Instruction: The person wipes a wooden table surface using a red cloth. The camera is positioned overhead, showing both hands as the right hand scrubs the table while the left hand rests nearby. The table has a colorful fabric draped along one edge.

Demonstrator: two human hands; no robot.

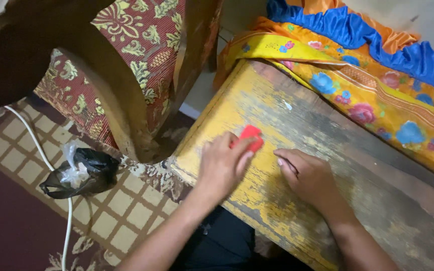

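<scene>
The left hand (222, 163) is curling closed around a small red object (251, 136), with the fingers wrapping over its near side and the thumb tucking underneath, so that only the far top of the red piece is showing beyond the fingertips; what kind of object it is cannot be told. The red piece is sitting pressed against the worn wooden table (322, 200), whose yellow paint is flaking off in patches around the grip and giving way to bare grey wood further to the right. Just beside the red object, on its right, the right hand (310, 175) is lying on the tabletop with its fingers loosely bent and pointing toward the left hand; it is holding nothing that can be seen, and the two hands are near each other without touching. Beyond both hands, a floral cloth (377, 95) in orange, yellow and blue is draping over the far edge of the table. Well to the left of the grip, a black plastic bag (84, 173) and a white cable (41, 150) are lying on the patterned carpet (121, 211), beside an upholstered chair (136, 55).
</scene>
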